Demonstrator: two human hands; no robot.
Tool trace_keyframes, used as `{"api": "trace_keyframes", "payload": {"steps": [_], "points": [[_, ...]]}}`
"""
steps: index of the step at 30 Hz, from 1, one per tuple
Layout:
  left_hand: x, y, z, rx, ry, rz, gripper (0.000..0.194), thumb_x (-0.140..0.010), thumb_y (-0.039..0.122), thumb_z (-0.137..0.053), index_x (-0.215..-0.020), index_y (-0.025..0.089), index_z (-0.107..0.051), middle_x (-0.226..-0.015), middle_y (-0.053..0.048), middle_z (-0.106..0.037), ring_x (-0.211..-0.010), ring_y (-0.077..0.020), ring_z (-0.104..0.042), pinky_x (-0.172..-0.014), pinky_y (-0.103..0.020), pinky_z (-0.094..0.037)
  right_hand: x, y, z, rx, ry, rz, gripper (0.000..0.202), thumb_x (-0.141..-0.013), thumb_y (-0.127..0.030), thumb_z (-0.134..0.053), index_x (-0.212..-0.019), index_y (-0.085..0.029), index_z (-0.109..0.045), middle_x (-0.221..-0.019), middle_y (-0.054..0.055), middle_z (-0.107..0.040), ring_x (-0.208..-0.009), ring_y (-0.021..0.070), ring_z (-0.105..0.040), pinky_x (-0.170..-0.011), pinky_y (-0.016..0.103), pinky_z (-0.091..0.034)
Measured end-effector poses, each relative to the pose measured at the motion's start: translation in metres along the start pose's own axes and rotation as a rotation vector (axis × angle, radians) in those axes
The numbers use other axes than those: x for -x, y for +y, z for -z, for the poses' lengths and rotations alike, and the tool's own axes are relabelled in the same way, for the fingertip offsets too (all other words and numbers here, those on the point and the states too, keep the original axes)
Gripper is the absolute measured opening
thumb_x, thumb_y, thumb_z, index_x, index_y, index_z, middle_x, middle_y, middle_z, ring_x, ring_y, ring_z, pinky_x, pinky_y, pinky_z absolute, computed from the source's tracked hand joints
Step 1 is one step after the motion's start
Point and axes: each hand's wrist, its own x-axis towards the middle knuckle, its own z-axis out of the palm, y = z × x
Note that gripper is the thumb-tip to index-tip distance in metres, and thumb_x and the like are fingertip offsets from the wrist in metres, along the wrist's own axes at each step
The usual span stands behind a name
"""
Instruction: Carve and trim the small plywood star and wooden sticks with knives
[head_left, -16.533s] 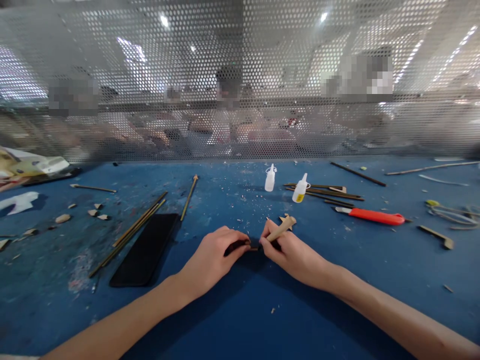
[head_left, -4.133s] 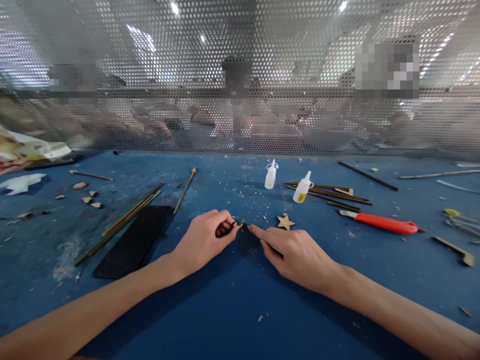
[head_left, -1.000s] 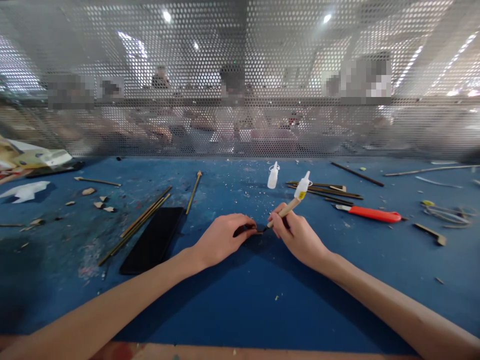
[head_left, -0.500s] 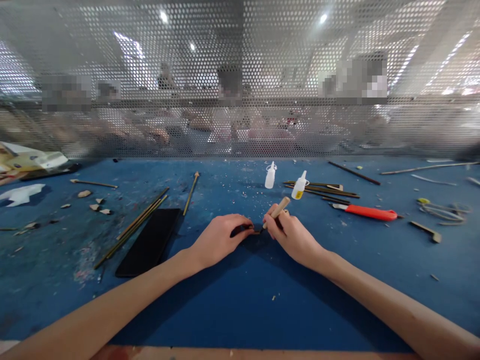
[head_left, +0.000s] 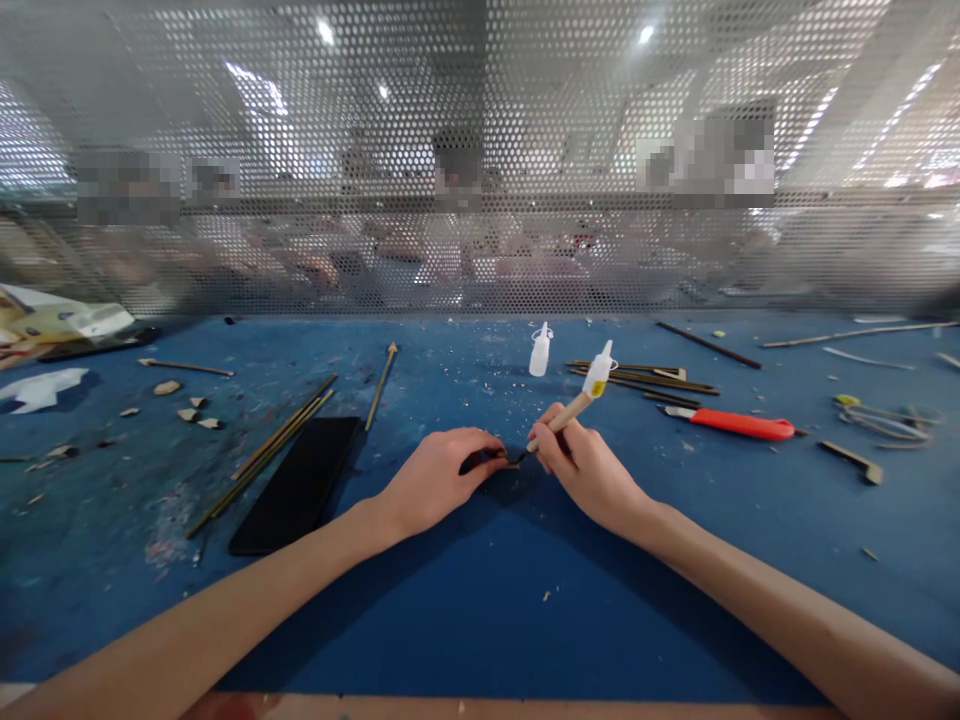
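Observation:
Low over the blue work surface [head_left: 480, 620], my left hand [head_left: 439, 480] pinches a small brown piece [head_left: 513, 464], perhaps wood, between thumb and fingers. Most of that piece is hidden by the fingertips. My right hand [head_left: 589, 465] is closed around a pale wooden-handled tool [head_left: 571, 410] with a thin dark tip, held like a pen. Its tip points down and left, close beside the brown piece; whether they touch I cannot tell. The handle's upper end overlaps a small white glue bottle [head_left: 599, 368] behind it.
A second white bottle [head_left: 540, 352] stands nearby. Right of my hands lie thin sticks [head_left: 652, 380] and a red-handled knife [head_left: 739, 425]. A black phone [head_left: 300, 485] and more sticks [head_left: 262, 455] lie left. Behind rises a perforated metal screen [head_left: 480, 260], with people beyond.
The tool in my right hand has tilted, its handle end swinging right and lower-angled toward the bottle. My left hand keeps its pinch in the same place.

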Motion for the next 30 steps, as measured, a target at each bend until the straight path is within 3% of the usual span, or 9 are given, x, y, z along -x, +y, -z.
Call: {"api": "trace_keyframes", "payload": {"steps": [30], "points": [[-0.001, 0.000, -0.001, 0.023, 0.010, 0.010, 0.013, -0.096, 0.025, -0.064, -0.104, 0.020, -0.072, -0.105, -0.002, -0.075, -0.092, -0.0179, -0.069, -0.089, -0.030, -0.052, 0.000, 0.012, -0.008, 0.104, 0.007, 0.054, 0.029, -0.102, -0.039, -0.037, -0.087, -0.020, -0.052, -0.075, 0.004, -0.063, -0.060, 0.0152, -0.055, -0.060, 0.031, -0.041]]}}
